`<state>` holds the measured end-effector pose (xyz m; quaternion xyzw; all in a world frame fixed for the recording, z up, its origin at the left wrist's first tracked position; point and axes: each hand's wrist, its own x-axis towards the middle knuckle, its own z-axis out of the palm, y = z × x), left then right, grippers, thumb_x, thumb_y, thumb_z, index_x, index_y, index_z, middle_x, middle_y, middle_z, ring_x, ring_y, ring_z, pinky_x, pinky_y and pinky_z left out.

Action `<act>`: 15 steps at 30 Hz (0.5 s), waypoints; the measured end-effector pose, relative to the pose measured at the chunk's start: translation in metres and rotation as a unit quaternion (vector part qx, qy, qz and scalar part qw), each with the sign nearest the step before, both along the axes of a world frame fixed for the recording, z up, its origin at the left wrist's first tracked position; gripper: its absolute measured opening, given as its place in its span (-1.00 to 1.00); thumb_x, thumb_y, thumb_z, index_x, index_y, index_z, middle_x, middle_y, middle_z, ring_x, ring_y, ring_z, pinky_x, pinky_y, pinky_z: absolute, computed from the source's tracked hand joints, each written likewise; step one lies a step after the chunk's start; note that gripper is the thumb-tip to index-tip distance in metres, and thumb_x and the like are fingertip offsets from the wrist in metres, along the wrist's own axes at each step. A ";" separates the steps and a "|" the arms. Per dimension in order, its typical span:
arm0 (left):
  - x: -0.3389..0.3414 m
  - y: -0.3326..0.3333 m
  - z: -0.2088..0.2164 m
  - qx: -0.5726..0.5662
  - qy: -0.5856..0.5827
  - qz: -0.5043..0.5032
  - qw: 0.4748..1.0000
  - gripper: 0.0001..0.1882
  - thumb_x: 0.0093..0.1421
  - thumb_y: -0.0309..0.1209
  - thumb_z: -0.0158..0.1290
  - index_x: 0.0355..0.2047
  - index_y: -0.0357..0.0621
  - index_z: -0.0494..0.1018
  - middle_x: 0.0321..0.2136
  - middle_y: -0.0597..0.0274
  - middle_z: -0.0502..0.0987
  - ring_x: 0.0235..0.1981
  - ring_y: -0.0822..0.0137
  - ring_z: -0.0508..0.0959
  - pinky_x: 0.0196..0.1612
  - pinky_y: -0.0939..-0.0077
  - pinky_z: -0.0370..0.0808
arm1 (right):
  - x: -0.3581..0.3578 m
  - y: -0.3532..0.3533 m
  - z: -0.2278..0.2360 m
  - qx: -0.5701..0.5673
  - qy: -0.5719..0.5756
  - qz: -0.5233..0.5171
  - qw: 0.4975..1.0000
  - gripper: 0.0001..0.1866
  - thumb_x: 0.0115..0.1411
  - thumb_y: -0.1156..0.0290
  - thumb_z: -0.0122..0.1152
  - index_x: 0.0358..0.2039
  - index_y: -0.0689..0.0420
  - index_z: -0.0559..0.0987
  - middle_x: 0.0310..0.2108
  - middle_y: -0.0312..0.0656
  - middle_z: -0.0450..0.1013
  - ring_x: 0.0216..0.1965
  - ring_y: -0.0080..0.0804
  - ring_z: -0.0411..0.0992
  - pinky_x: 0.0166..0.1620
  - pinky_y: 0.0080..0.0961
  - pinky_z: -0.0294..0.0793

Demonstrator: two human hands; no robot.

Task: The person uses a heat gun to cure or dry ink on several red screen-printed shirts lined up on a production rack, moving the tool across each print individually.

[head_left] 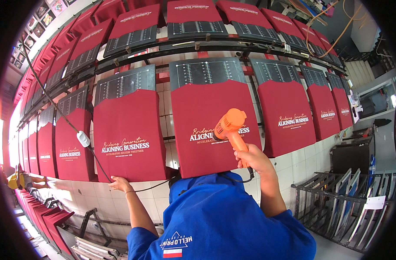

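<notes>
My right hand [255, 159] grips the handle of an orange heat gun [232, 123], raised over the dark red shirt [213, 160] in front of me. The gun's head hides part of the white and gold print. At the lower edge of the neighbouring red shirt [126, 121], my left hand [120, 184] is closed round a black power cord [148, 189]. This cord runs from a white inline connector [83, 138] past my hand toward my body. Both shirts lie flat on dark boards [209, 71] with white ruled marks.
More red printed shirts [287, 117] on boards stand in rows left, right and behind a black metal rail [163, 47]. A black rack [337, 195] with framed screens is at the right. Another person in yellow [16, 178] is at the far left. White tiles [87, 190] cover the floor.
</notes>
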<state>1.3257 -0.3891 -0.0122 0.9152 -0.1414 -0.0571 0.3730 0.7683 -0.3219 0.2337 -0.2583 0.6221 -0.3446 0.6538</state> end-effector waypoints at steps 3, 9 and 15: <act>-0.002 -0.003 -0.003 -0.017 -0.015 0.008 1.000 -0.27 0.34 -0.10 -0.16 0.17 -0.65 0.05 0.15 -0.47 0.19 0.20 -0.27 0.21 0.27 -0.04 0.17 | 0.014 0.000 -0.008 -0.034 0.012 -0.024 0.999 -0.76 0.17 0.36 0.21 -0.25 0.24 0.44 -0.49 -0.25 0.41 -0.59 -0.51 0.46 -0.51 -0.59 0.45; -0.009 -0.007 -0.001 -0.057 0.009 0.025 0.998 -0.29 0.32 -0.09 -0.13 0.12 -0.66 0.11 0.07 -0.47 0.26 0.14 -0.27 0.29 0.22 0.00 0.24 | 0.025 0.000 0.002 -0.009 0.013 -0.034 0.999 -0.76 0.17 0.35 0.20 -0.26 0.24 0.45 -0.47 -0.24 0.42 -0.58 -0.51 0.47 -0.50 -0.57 0.46; -0.010 -0.008 0.002 -0.069 0.028 0.035 0.997 -0.30 0.32 -0.11 -0.13 0.12 -0.66 0.10 0.09 -0.46 0.24 0.15 -0.24 0.29 0.23 0.04 0.23 | 0.031 -0.005 0.005 0.002 0.035 -0.017 0.999 -0.76 0.17 0.34 0.17 -0.23 0.24 0.46 -0.46 -0.27 0.41 -0.58 -0.52 0.45 -0.48 -0.57 0.46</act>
